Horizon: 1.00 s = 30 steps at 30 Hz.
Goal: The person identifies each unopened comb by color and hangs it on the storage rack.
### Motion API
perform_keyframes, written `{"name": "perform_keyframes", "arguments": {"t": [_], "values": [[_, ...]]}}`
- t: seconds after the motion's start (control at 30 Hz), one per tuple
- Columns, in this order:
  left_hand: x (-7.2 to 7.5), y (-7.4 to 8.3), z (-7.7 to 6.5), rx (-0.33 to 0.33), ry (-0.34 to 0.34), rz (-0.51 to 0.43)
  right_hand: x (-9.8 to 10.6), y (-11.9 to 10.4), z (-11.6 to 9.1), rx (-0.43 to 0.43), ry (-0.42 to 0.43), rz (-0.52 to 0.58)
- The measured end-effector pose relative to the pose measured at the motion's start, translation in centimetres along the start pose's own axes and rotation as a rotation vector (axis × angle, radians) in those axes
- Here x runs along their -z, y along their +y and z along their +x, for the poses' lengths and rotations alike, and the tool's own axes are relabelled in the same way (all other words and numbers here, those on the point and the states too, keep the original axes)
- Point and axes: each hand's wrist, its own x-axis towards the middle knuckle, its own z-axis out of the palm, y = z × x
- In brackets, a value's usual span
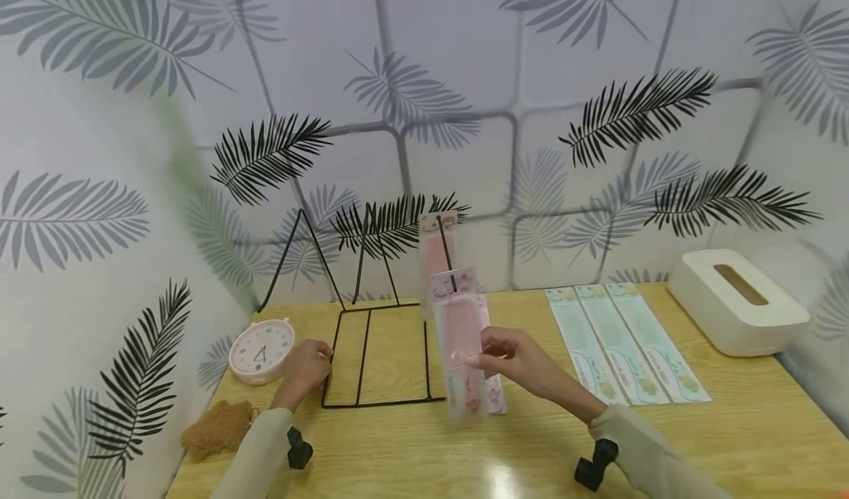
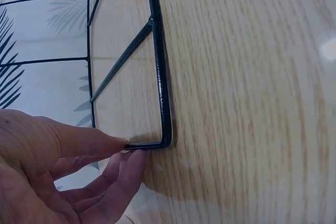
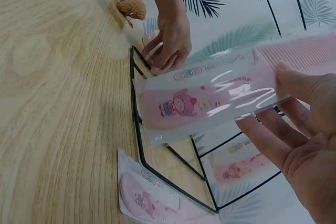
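A black wire rack (image 1: 385,403) stands on the table, its hooks angling up and forward. My left hand (image 1: 306,370) pinches the rack's left side near the front corner, thumb above and fingers beneath in the left wrist view. My right hand (image 1: 514,355) holds a pink comb in a clear package (image 1: 459,326) by its side edge. The top of this package overlaps the tip of the right hook (image 1: 446,245). Behind it, another packaged pink comb (image 1: 432,259) hangs from that hook. A further pink package (image 3: 149,198) lies beside the rack, partly hidden by the held comb in the head view.
Three pale green packages (image 1: 617,344) lie side by side on the right of the table. Beyond them is a white tissue box (image 1: 736,307). At left are a round pink clock (image 1: 261,348) and a brown fuzzy item (image 1: 217,429). A leaf-patterned wall covering (image 1: 458,167) stands close behind.
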Motion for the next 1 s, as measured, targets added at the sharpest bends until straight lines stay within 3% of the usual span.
{"name": "perform_keyframes", "arguments": {"t": [0.17,0.4,0.63,1.0], "values": [[0.1,0.1,-0.1,0.003,0.003,0.013,0.0,0.5,1.1,-0.057,0.058,-0.038],[-0.1,-0.1,0.1,0.029,-0.006,-0.019,-0.2,1.5,2.5,-0.061,0.145,0.012],[-0.1,-0.2,0.3,0.017,-0.002,-0.009,0.1,2.4,3.3,-0.033,0.175,0.054],[-0.1,0.0,0.2,0.029,-0.003,-0.023,0.5,3.0,4.8,-0.067,0.228,0.06]]}}
